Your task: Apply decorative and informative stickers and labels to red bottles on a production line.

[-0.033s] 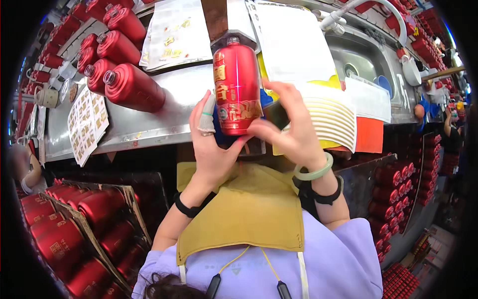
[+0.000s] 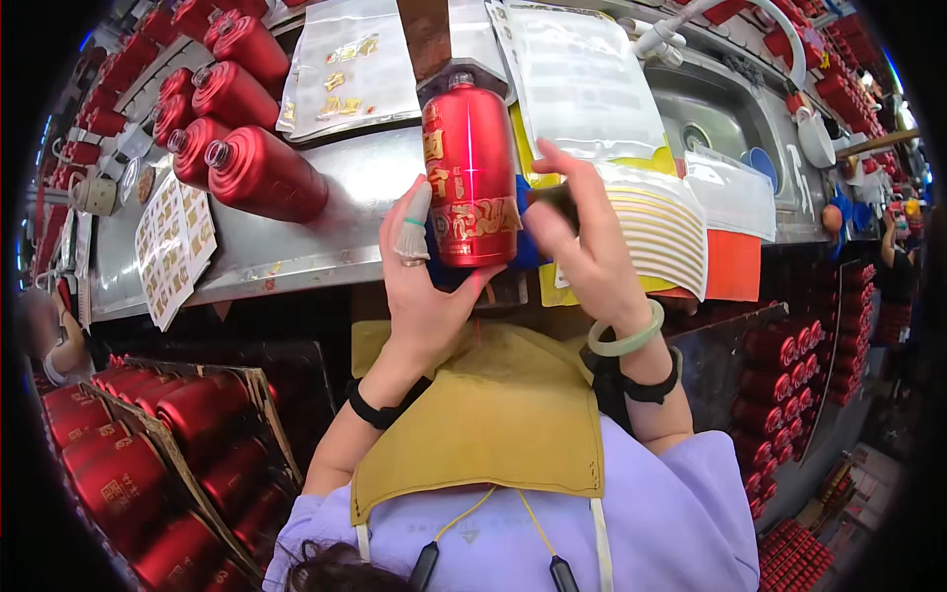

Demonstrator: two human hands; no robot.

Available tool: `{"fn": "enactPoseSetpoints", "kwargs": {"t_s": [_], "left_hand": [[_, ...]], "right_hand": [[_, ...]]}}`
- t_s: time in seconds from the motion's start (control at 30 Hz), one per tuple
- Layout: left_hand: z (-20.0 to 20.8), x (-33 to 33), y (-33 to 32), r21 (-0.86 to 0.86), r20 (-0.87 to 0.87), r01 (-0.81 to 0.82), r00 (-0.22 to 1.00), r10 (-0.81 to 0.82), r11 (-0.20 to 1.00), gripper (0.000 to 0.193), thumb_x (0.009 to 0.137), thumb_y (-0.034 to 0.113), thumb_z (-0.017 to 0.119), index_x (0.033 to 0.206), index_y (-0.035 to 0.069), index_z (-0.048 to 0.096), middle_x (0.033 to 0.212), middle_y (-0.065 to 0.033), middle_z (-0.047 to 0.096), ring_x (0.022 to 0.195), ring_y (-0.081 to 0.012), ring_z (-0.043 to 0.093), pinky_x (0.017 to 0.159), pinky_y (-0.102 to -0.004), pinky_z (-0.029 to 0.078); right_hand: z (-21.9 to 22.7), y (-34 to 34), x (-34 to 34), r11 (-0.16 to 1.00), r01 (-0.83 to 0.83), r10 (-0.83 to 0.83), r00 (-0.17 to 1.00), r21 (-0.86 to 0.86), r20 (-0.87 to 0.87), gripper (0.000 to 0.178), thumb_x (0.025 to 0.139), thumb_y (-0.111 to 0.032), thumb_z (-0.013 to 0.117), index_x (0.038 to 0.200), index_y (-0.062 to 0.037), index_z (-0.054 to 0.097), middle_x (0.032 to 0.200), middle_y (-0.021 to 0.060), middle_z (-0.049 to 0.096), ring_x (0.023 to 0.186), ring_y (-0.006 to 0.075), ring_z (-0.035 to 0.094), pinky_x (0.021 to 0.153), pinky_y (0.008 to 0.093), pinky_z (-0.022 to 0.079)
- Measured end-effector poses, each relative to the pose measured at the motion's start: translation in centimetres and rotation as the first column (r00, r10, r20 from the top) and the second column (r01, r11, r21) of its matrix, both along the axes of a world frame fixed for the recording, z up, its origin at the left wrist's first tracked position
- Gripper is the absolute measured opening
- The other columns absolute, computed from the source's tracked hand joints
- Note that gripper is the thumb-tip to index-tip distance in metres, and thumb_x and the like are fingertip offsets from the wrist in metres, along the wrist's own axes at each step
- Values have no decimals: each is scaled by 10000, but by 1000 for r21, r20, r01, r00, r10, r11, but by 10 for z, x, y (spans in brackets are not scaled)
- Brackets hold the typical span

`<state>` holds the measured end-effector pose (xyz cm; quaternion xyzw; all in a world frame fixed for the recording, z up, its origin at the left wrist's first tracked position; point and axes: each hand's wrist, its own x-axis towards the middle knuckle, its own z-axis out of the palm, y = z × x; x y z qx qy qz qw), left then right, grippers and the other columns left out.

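Note:
A red bottle (image 2: 478,168) with gold decals and a clear neck lies with its neck pointing away from me, on a blue support (image 2: 530,242) partly hidden beneath it. My left hand (image 2: 419,286) curls around its lower left side, thumb at the base; a white finger cover with a green band sits on one finger. My right hand (image 2: 592,242) is just right of the bottle and apart from it. Between its thumb and index finger is a small dark, blurred object (image 2: 558,200) whose kind I cannot make out.
Several red bottles (image 2: 266,178) lie at the left. Decal sheets (image 2: 350,74) rest on the metal counter (image 2: 360,187), another stack (image 2: 173,242) at its front edge. Right are white sheets (image 2: 592,89), gold-striped strips (image 2: 656,232) and a sink (image 2: 715,118). Racks of red bottles (image 2: 128,483) flank me.
My right hand has drawn back to the right, off the bottle's lower edge. The bottle has turned slightly, its decals shifting rightward. My left hand stays around it.

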<state>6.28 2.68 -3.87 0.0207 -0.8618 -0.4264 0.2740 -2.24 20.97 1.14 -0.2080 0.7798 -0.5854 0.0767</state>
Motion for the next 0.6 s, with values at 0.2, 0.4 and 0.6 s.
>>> {"fn": "enactPoseSetpoints", "kwargs": {"t_s": [0.2, 0.4, 0.6], "left_hand": [[9, -9, 1, 2, -2, -13, 1000, 13, 1000, 933, 648, 73, 943, 1477, 31, 517, 1427, -169, 557, 1280, -334, 576, 1084, -421, 479], [2, -8, -5, -63, -26, -15, 1000, 14, 998, 876, 666, 12, 887, 1466, 6, 530, 1381, -181, 586, 1235, -348, 611, 1044, -421, 507], [3, -5, -8, -16, 22, 17, 1000, -17, 1000, 903, 662, 72, 925, 1463, -27, 521, 1377, -202, 592, 1229, -354, 628, 1034, -412, 515]], "right_hand": [[2, -14, -4, 950, 260, -267, 963, -174, -19, 276, 978, -28, 632, 1251, 3, 611, 1073, 107, 663, 903, 206, 634, 836, 329, 519], [4, -43, 12, 977, 180, -138, 945, 118, -297, 146, 948, -74, 669, 1082, -22, 646, 992, 186, 627, 867, 399, 641, 744, 450, 517], [-30, 0, -1, 917, 284, -214, 943, 282, -254, 141, 948, -69, 682, 1062, 8, 651, 954, 194, 635, 864, 402, 636, 760, 459, 504]]}}
